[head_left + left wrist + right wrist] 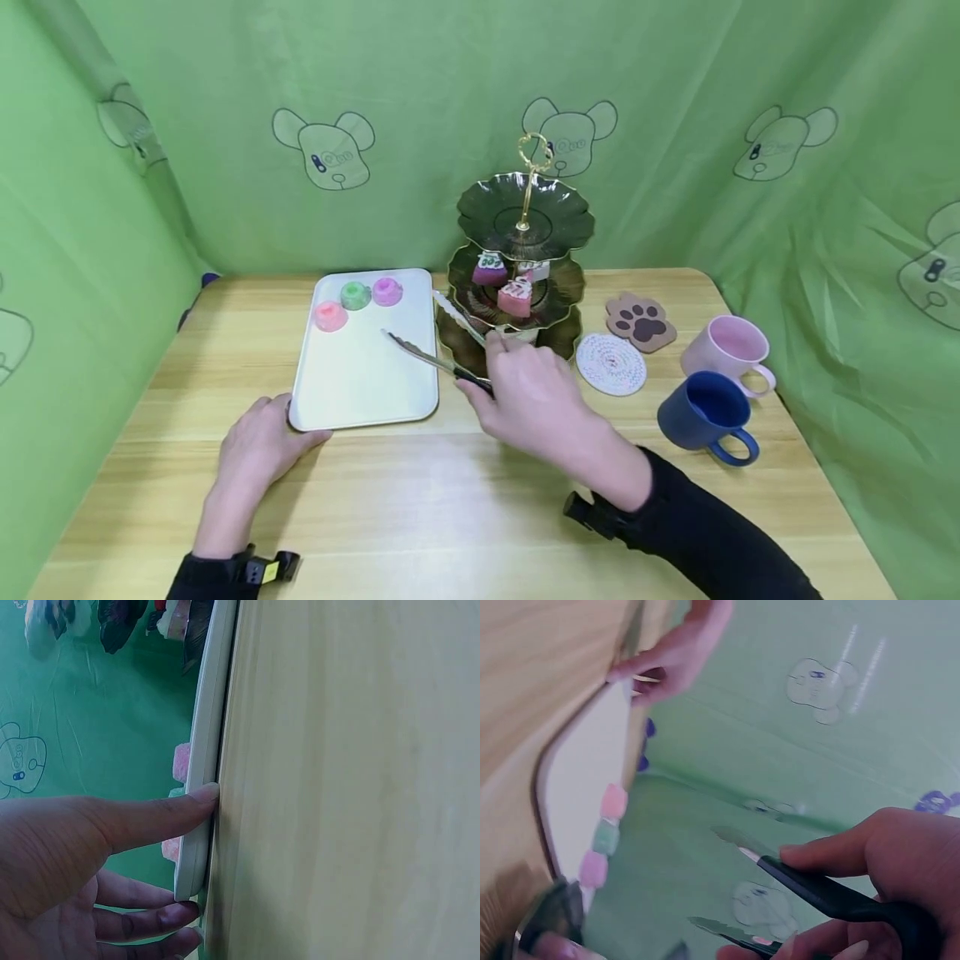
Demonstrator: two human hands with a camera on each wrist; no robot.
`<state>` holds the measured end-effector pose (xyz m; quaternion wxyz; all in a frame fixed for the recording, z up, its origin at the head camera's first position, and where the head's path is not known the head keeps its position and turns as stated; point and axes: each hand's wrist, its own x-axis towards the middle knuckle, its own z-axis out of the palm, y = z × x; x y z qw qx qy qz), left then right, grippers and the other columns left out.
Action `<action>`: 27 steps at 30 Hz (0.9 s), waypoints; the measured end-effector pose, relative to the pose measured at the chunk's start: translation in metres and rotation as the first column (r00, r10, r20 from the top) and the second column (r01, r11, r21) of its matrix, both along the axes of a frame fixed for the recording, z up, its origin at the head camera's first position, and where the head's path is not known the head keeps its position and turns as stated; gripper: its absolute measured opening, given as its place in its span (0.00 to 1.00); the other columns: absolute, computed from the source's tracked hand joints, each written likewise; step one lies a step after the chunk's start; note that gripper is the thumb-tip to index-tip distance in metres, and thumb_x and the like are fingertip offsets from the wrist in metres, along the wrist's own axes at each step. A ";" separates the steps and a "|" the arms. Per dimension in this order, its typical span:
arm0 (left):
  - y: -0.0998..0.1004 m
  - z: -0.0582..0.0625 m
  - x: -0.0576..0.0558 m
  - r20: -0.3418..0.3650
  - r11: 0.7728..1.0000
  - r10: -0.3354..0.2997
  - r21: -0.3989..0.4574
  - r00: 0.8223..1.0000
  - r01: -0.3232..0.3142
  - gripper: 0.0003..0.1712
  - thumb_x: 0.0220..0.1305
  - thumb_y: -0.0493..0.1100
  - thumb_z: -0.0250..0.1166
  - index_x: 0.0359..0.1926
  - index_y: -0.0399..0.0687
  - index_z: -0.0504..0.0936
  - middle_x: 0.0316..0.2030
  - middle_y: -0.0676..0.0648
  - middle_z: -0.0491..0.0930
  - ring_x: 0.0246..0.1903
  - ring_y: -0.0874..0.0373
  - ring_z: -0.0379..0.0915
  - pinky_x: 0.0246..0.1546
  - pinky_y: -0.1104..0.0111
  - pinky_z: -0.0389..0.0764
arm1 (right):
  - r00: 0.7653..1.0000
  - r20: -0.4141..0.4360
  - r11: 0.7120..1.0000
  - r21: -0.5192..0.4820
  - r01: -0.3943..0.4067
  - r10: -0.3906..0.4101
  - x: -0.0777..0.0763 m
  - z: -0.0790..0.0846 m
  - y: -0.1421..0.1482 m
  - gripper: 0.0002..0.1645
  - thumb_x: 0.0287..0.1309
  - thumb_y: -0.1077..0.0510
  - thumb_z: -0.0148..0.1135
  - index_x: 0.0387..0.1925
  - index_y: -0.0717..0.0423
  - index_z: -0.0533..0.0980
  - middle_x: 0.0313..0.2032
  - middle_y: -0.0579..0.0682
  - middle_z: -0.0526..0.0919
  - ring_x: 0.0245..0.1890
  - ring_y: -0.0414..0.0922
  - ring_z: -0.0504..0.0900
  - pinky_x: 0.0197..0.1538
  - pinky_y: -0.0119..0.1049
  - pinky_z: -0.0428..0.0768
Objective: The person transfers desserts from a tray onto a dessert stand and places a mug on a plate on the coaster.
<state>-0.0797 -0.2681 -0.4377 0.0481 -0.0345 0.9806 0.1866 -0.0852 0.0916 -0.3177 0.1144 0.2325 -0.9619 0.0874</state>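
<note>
My left hand (258, 442) holds the near left corner of a white tray (367, 375), thumb (161, 821) along its front edge and fingers at its side. On the tray's far part sit small round cake-like pieces: pink (330, 316), green (356, 295) and purple-pink (387, 291). My right hand (536, 404) grips black-handled serving tongs (817, 889). The tongs' arms are spread apart with nothing between the tips, above the tray's right edge. Right beside that hand is a dark tiered stand (525, 212), its middle tier bearing a purple cake slice (490, 271), a pink slice (515, 297) and a whitish one, partly hidden.
Right of the stand lie a paw-print coaster (624, 317) and a round white coaster (611, 371). Farther right are a pink mug (716, 354) and a blue mug (693, 417). A green curtain (420, 133) closes off the back and sides of the wooden table (420, 517).
</note>
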 end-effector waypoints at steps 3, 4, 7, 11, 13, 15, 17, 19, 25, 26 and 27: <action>0.002 0.000 0.000 0.002 1.000 0.004 0.000 1.000 -0.004 0.46 0.55 0.60 0.81 0.61 0.28 0.79 0.46 0.27 0.80 0.45 0.31 0.79 0.41 0.41 0.79 | 1.000 -0.002 0.999 0.045 0.021 -0.021 -0.012 -0.014 -0.016 0.43 0.70 0.37 0.64 0.63 0.73 0.77 0.39 0.63 0.88 0.28 0.59 0.87 0.24 0.50 0.83; 0.002 0.001 0.000 0.003 1.000 0.007 0.000 1.000 -0.007 0.46 0.55 0.60 0.81 0.61 0.28 0.79 0.46 0.27 0.80 0.45 0.32 0.79 0.41 0.41 0.79 | 1.000 -0.001 0.998 0.062 0.028 -0.028 -0.017 -0.019 -0.021 0.43 0.71 0.36 0.64 0.63 0.73 0.77 0.40 0.63 0.88 0.29 0.58 0.87 0.25 0.49 0.83; 0.003 0.001 -0.001 0.012 1.000 0.011 -0.004 1.000 -0.011 0.46 0.56 0.60 0.81 0.61 0.27 0.79 0.46 0.27 0.80 0.45 0.32 0.78 0.41 0.42 0.79 | 0.999 -0.001 0.993 0.110 0.048 -0.048 -0.034 -0.035 -0.036 0.44 0.70 0.35 0.63 0.62 0.74 0.77 0.41 0.63 0.88 0.33 0.57 0.88 0.27 0.48 0.84; 0.003 0.000 -0.001 0.022 1.000 0.016 -0.009 1.000 -0.016 0.46 0.56 0.60 0.81 0.62 0.27 0.78 0.47 0.27 0.80 0.46 0.31 0.78 0.41 0.41 0.79 | 0.997 0.016 0.988 0.139 0.074 -0.077 -0.053 -0.055 -0.055 0.43 0.70 0.35 0.62 0.59 0.73 0.77 0.39 0.61 0.87 0.34 0.56 0.88 0.28 0.47 0.85; 0.003 0.000 -0.001 0.021 1.000 0.014 -0.011 1.000 -0.014 0.46 0.56 0.60 0.81 0.62 0.28 0.78 0.47 0.27 0.80 0.46 0.31 0.78 0.41 0.41 0.80 | 0.995 0.035 0.987 0.138 0.084 -0.090 -0.060 -0.062 -0.063 0.42 0.70 0.35 0.62 0.58 0.72 0.77 0.37 0.59 0.87 0.34 0.55 0.88 0.28 0.47 0.85; 0.003 0.000 -0.001 0.017 1.000 0.012 -0.013 1.000 -0.012 0.46 0.56 0.60 0.81 0.61 0.28 0.78 0.46 0.27 0.80 0.45 0.31 0.79 0.41 0.41 0.79 | 0.993 0.061 0.987 0.133 0.091 -0.100 -0.067 -0.067 -0.071 0.40 0.70 0.35 0.62 0.55 0.70 0.78 0.36 0.58 0.87 0.34 0.55 0.88 0.29 0.46 0.85; 0.003 0.000 -0.001 0.011 1.000 0.010 -0.015 1.000 -0.010 0.46 0.56 0.60 0.81 0.61 0.28 0.79 0.46 0.27 0.80 0.45 0.31 0.78 0.41 0.41 0.79 | 0.990 0.086 0.986 0.131 0.099 -0.111 -0.074 -0.072 -0.079 0.37 0.70 0.35 0.62 0.52 0.68 0.79 0.35 0.56 0.86 0.34 0.54 0.88 0.30 0.46 0.85; 0.003 0.000 0.000 0.007 1.000 0.007 -0.016 1.000 -0.007 0.46 0.55 0.61 0.81 0.61 0.29 0.79 0.45 0.28 0.80 0.45 0.31 0.79 0.40 0.41 0.79 | 0.986 0.107 0.984 0.136 0.112 -0.127 -0.080 -0.075 -0.085 0.34 0.70 0.35 0.62 0.48 0.65 0.80 0.35 0.55 0.85 0.35 0.54 0.88 0.30 0.46 0.85; 0.003 -0.002 0.000 0.010 1.000 0.006 -0.016 1.000 -0.006 0.46 0.55 0.62 0.81 0.59 0.29 0.80 0.45 0.28 0.80 0.44 0.31 0.78 0.39 0.41 0.79 | 0.972 0.157 0.970 0.199 0.139 -0.172 -0.099 -0.086 -0.101 0.30 0.71 0.35 0.61 0.43 0.59 0.84 0.36 0.52 0.84 0.36 0.52 0.87 0.32 0.45 0.85; 0.002 -0.001 0.000 0.012 1.000 0.007 -0.019 1.000 -0.007 0.46 0.54 0.62 0.81 0.59 0.29 0.80 0.45 0.28 0.80 0.44 0.31 0.78 0.39 0.41 0.79 | 0.970 0.165 0.967 0.210 0.143 -0.179 -0.102 -0.088 -0.104 0.30 0.71 0.35 0.60 0.43 0.58 0.85 0.36 0.51 0.84 0.36 0.52 0.87 0.31 0.45 0.85; 0.002 -0.001 -0.001 0.014 1.000 0.008 -0.022 1.000 -0.008 0.46 0.54 0.62 0.81 0.59 0.29 0.80 0.45 0.28 0.80 0.44 0.31 0.78 0.39 0.41 0.79 | 0.968 0.169 0.965 0.218 0.146 -0.185 -0.105 -0.090 -0.106 0.29 0.71 0.35 0.60 0.44 0.58 0.86 0.36 0.51 0.84 0.36 0.51 0.87 0.31 0.44 0.85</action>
